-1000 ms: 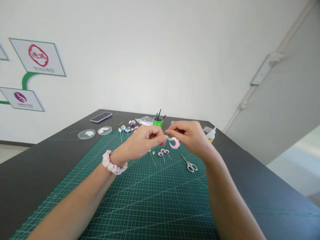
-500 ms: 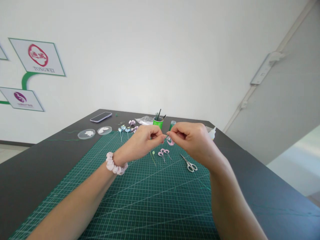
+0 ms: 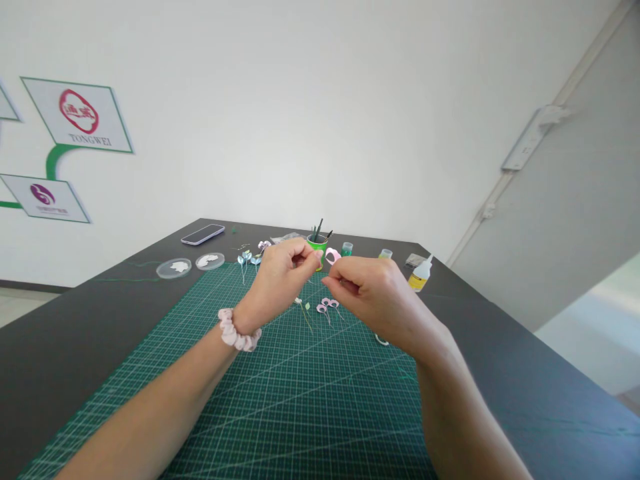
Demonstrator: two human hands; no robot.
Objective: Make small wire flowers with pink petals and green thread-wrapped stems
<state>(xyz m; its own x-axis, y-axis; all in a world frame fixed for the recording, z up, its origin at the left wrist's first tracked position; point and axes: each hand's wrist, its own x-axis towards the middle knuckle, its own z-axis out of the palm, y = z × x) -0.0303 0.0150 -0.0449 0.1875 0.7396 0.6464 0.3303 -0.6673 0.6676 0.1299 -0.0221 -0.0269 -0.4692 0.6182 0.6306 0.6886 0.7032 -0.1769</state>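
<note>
My left hand, with a pale scrunchie at its wrist, is closed in a pinch. Just beyond its fingertips stands a small pink petal loop, apparently held there by a stem too thin to see. My right hand is also pinched, a little lower and to the right of the loop; what is between its fingers, if anything, is hidden. Below the hands, several small pink-purple flowers on wires and a green leaf stem lie on the green cutting mat.
Scissors lie mostly hidden under my right hand. Farther back are a green pen cup, a small green jar and a glue bottle. At left are blue flowers, two shallow dishes and a phone.
My hands have moved slightly apart. The right hand dropped lower and left, now covering most of the scissors. The pink loop rose and now shows beside my left fingertips.
</note>
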